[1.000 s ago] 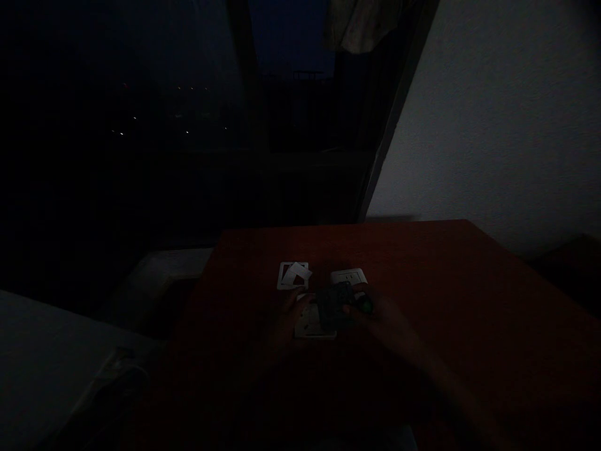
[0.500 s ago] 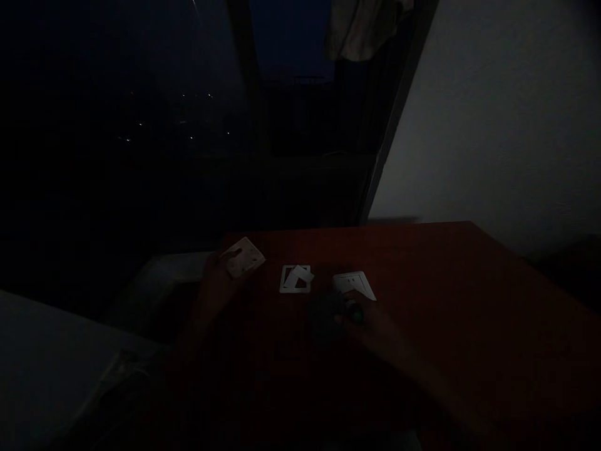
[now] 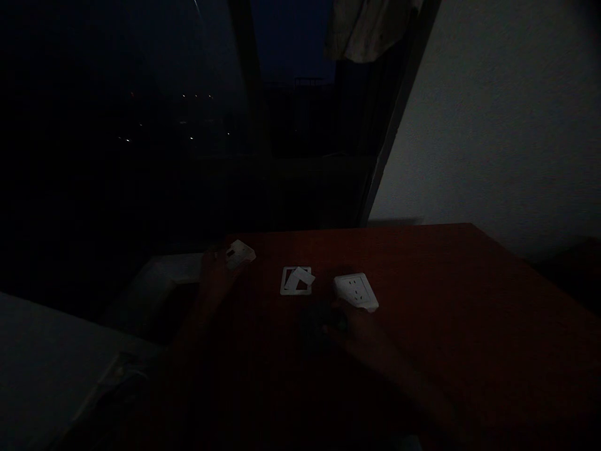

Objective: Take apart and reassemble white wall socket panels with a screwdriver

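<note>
My left hand (image 3: 216,270) grips a small white wall plate (image 3: 242,254) with a dark slot, tilted above the left end of the table. My right hand (image 3: 354,322) is closed at a dark grey object (image 3: 317,326), whose kind the low light hides. I cannot make out what is between its fingers. Just beyond that hand lies a white wall socket (image 3: 357,290), face up with dark slots. Left of the socket, a white square frame (image 3: 283,288) lies flat with loose white pieces (image 3: 300,275) on it.
The reddish-brown table (image 3: 436,269) reaches to the pale wall (image 3: 493,125) on the right. A dark window (image 3: 188,156) stands behind it, with a hanging cloth (image 3: 369,31) at the top. A pale ledge (image 3: 176,266) is at left.
My left hand has drawn slightly left and turned the white plate. My right hand has moved a little left and nearer, uncovering more of the socket's face. The frame stays put.
</note>
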A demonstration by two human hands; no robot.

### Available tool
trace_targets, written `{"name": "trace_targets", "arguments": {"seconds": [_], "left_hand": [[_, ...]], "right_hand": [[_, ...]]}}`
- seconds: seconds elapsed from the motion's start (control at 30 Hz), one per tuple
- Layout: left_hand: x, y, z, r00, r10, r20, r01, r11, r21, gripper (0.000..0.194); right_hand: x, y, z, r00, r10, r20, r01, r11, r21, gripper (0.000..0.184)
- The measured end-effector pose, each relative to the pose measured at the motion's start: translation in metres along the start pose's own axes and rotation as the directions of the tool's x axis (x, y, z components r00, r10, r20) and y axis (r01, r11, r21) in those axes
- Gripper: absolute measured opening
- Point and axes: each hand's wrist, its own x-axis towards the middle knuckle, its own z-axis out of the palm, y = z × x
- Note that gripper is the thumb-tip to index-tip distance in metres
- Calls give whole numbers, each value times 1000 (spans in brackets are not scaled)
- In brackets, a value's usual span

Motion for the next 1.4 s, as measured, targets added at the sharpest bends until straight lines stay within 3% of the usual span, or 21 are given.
{"name": "trace_targets", "arguments": {"seconds": [0.1,0.17,0.27,0.43,0.67,0.83,1.07,1.27,1.4], "left_hand": [[-19,22,2,983,176,-47,-177,984,-19,44],[-33,38,7,955,298,-10,-298,953,-47,35],[-54,59,16,926,372,72,-364,926,-104,30],[-65,80,32,895,366,255,-336,929,-154,31],[-51,103,43,891,342,297,-331,939,-87,37],[-51,119,50,888,326,325,-339,941,-18,45],[-51,124,57,884,330,332,-337,941,-39,37],[-57,121,38,860,402,315,-356,914,-193,48],[-87,112,14,786,509,350,-346,832,-433,51]], "right_hand": [[1,0,8,999,48,6,-48,997,-64,32],[2,1,13,997,72,8,-71,992,-107,31],[1,1,18,995,99,-14,-100,981,-166,35],[-2,2,17,994,96,-43,-103,975,-199,43],[-6,5,19,992,104,-71,-117,969,-217,49],[-10,1,22,995,80,-59,-91,975,-203,43],[-13,5,16,993,113,-41,-119,977,-174,51],[-20,7,3,998,24,-52,-27,997,-72,41],[-19,5,-3,998,-52,-17,52,998,18,30]]}}
